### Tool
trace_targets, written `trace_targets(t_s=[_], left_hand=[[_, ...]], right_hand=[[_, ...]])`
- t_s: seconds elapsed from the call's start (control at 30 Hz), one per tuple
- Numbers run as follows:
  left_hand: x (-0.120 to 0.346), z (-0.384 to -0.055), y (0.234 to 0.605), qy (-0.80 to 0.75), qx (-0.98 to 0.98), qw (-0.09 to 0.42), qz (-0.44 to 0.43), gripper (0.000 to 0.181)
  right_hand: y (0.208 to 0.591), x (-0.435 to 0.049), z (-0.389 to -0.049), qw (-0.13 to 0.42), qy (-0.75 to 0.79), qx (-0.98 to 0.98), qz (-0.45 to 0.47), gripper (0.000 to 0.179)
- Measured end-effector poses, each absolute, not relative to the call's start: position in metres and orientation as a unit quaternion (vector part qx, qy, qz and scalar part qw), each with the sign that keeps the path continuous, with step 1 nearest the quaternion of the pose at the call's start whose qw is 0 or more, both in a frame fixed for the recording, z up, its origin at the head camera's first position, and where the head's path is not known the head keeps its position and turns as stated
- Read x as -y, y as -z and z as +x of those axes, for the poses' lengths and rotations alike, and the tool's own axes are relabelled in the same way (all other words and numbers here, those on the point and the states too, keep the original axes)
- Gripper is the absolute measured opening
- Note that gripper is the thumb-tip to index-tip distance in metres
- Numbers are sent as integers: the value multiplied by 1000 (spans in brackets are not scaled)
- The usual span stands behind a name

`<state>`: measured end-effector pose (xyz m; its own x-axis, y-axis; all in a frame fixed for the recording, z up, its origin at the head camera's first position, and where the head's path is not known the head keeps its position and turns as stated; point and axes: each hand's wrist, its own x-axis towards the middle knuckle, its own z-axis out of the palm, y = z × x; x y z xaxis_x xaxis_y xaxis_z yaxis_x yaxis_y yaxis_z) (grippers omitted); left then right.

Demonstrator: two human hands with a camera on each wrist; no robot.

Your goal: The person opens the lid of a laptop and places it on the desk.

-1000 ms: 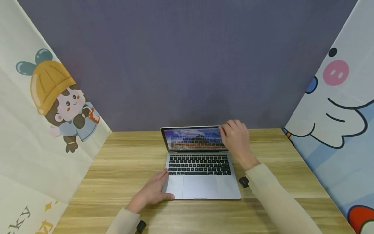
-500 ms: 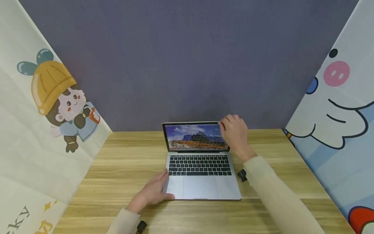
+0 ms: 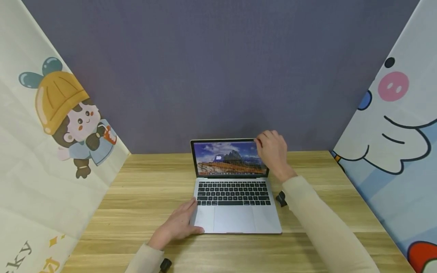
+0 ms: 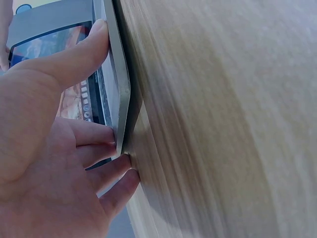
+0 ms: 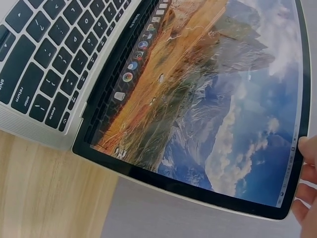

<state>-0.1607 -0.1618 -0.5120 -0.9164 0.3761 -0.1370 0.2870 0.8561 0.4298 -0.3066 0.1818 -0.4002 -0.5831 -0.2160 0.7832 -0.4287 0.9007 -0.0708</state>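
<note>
A silver laptop (image 3: 234, 218) stands on the wooden table with its lid raised and its screen (image 3: 225, 158) lit with a mountain picture. My right hand (image 3: 272, 151) pinches the lid's top edge near the right corner; in the right wrist view, the thumb (image 5: 307, 148) lies on the screen side and the other fingers are partly out of frame. My left hand (image 3: 179, 222) rests against the front left corner of the base. In the left wrist view, its thumb (image 4: 89, 52) touches the front edge and its loosely extended fingers (image 4: 119, 181) lie along the left side.
The wooden table (image 3: 143, 182) extends around the laptop. A dark grey panel (image 3: 218, 76) rises at the back, close behind the lid. Printed cartoon panels stand at the left (image 3: 20, 159) and at the right (image 3: 403, 151). Dark wrist devices (image 3: 281, 198) sit by both sleeves.
My right hand has risen with the lid, tilting it further back from the keyboard. More of the screen shows, and its picture is brighter. The left hand has stayed in place.
</note>
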Motion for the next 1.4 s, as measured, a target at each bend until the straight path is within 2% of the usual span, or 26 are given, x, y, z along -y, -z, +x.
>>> trace_targets(t_s=[0.47,1.07,1.17,1.4], left_hand=[[163,-162,513,-205,-957,113,170,106],[161,-161,510,-214,-956,119,165,106],[162,-161,510,-215,-955,119,164,106],[163,-160,511,-215,-955,117,169,106]], right_hand=[[400,-179,-322,396,-126,894,169,18],[411,-179,-346,397,-156,889,167,19],[411,-180,-345,366,-147,903,172,25],[412,-185,-339,211,-126,956,163,53]])
